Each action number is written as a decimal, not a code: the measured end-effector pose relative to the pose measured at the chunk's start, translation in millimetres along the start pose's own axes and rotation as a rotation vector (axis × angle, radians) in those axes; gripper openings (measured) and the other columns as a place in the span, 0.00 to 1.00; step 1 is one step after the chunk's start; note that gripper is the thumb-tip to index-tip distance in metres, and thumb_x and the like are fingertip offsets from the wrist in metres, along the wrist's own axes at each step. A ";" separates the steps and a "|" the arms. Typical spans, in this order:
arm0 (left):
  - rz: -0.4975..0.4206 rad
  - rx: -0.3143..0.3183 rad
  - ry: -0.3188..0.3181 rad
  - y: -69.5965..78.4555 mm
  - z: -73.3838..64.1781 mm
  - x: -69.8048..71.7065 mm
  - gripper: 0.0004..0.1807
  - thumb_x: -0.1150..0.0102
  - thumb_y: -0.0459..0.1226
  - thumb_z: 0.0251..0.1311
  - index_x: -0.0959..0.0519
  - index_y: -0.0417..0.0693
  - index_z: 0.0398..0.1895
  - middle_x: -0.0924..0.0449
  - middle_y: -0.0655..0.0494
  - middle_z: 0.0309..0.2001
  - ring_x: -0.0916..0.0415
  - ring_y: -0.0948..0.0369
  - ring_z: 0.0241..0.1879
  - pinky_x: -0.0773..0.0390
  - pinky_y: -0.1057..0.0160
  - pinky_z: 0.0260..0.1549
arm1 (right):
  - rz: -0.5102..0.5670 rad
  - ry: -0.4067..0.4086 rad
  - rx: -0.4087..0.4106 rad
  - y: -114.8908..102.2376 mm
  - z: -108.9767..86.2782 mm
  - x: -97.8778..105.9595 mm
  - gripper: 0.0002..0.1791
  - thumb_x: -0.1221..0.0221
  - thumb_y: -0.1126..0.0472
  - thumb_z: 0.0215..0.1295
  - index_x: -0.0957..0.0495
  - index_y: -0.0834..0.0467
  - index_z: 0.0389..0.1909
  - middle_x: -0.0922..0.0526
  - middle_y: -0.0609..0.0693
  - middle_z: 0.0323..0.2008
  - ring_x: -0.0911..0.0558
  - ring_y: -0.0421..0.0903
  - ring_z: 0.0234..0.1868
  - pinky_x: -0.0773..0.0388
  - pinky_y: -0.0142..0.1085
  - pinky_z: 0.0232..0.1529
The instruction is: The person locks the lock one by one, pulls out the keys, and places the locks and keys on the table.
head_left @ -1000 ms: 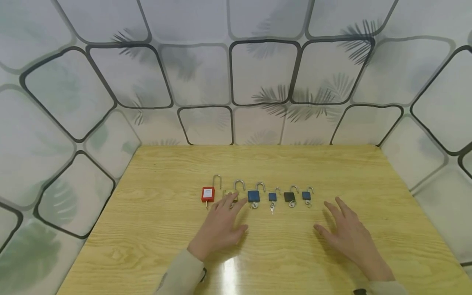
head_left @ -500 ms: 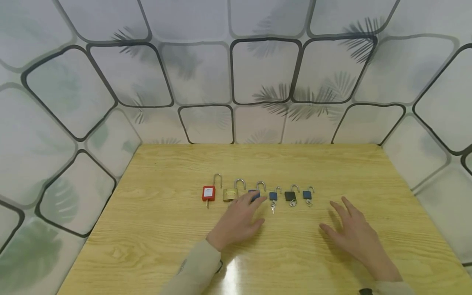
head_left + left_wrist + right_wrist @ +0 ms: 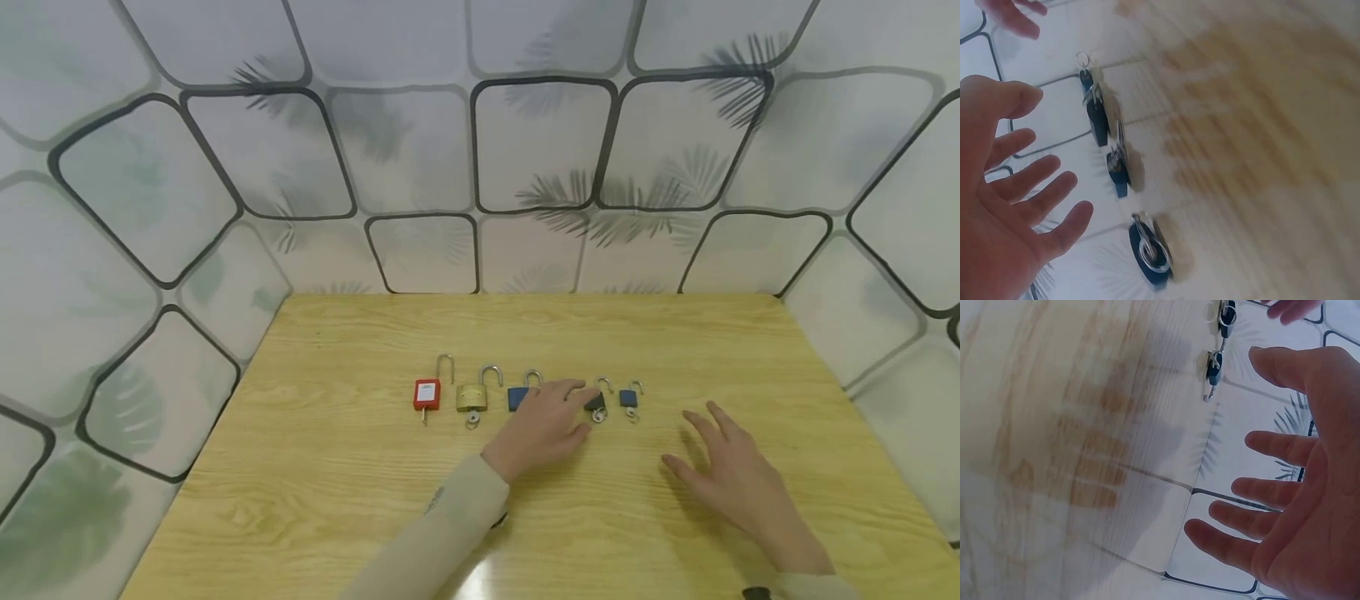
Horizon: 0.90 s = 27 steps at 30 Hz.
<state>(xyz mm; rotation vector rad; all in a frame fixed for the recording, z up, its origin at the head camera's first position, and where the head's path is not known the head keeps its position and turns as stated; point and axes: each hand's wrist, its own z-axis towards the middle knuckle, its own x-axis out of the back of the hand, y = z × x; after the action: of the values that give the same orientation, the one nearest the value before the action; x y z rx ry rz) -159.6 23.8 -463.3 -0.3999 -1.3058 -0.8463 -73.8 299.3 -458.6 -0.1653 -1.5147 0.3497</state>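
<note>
Several padlocks with raised, unlatched shackles lie in a row on the table. From left come a red padlock (image 3: 427,394), a brass padlock (image 3: 472,397), a larger blue padlock (image 3: 517,398), a black padlock (image 3: 595,403) and a small blue padlock (image 3: 627,398). My left hand (image 3: 542,427) extends over the middle of the row, fingers spread and holding nothing. It hides another small blue padlock (image 3: 1117,174), which shows in the left wrist view. To the right of the row, my right hand (image 3: 738,471) hovers with fingers loosely extended, nothing in it.
Keys hang from the padlocks, such as the key on a ring (image 3: 472,418) below the brass one. The wood-grain table (image 3: 337,500) meets a patterned wall covering (image 3: 420,150) at its back and sides.
My left hand has swept rightward along the row, from over the brass padlock, past the larger blue one, to the small blue one. The right hand has shifted slightly right; the padlocks stay in place.
</note>
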 end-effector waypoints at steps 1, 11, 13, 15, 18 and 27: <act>0.006 -0.005 -0.007 1.8 4.5 -1.6 0.25 0.44 0.46 0.74 0.28 0.54 0.71 0.24 0.52 0.68 0.24 0.55 0.66 0.19 0.48 0.59 | 0.003 -0.002 0.000 0.9 0.4 0.3 0.42 0.35 0.40 0.67 0.33 0.64 0.70 0.40 0.79 0.71 0.33 0.85 0.61 0.26 0.77 0.44; 0.069 -0.004 -0.100 21.1 42.5 -22.4 0.23 0.55 0.45 0.79 0.31 0.64 0.74 0.31 0.58 0.74 0.30 0.56 0.72 0.22 0.49 0.62 | 0.001 0.020 0.048 6.8 1.3 -0.2 0.40 0.34 0.42 0.66 0.31 0.65 0.68 0.37 0.80 0.68 0.31 0.85 0.59 0.27 0.77 0.45; 0.125 -0.005 -0.129 25.5 47.2 -26.9 0.23 0.56 0.47 0.80 0.31 0.66 0.74 0.32 0.61 0.75 0.32 0.57 0.73 0.22 0.50 0.63 | 0.001 0.014 0.048 7.1 1.0 -0.2 0.40 0.35 0.41 0.66 0.31 0.65 0.68 0.37 0.80 0.68 0.31 0.85 0.59 0.26 0.77 0.44; 0.192 -0.008 -0.154 30.2 51.5 -30.5 0.22 0.58 0.49 0.81 0.31 0.69 0.74 0.34 0.63 0.76 0.34 0.58 0.74 0.23 0.51 0.64 | 0.000 0.004 0.044 6.8 1.3 0.2 0.40 0.35 0.41 0.67 0.32 0.65 0.68 0.38 0.80 0.69 0.32 0.85 0.59 0.26 0.77 0.43; 0.273 -0.005 -0.196 36.9 57.2 -33.3 0.22 0.62 0.52 0.81 0.32 0.73 0.73 0.35 0.66 0.77 0.36 0.59 0.75 0.26 0.52 0.66 | 0.006 -0.010 0.033 5.3 2.8 1.1 0.40 0.36 0.41 0.67 0.32 0.65 0.69 0.38 0.80 0.69 0.32 0.85 0.60 0.26 0.77 0.43; 0.336 0.024 -0.285 44.3 59.8 -31.2 0.19 0.64 0.52 0.81 0.27 0.76 0.66 0.33 0.70 0.74 0.31 0.63 0.71 0.24 0.54 0.64 | 0.032 -0.044 -0.007 2.7 6.2 0.8 0.40 0.35 0.41 0.67 0.31 0.65 0.69 0.39 0.79 0.70 0.33 0.85 0.61 0.27 0.77 0.44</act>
<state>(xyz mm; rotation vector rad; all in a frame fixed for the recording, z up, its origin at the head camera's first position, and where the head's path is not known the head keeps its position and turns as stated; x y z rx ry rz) -168.4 103.8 -469.2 -0.7189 -1.4558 -0.5021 -80.2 301.4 -458.3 -0.1885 -1.5578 0.3762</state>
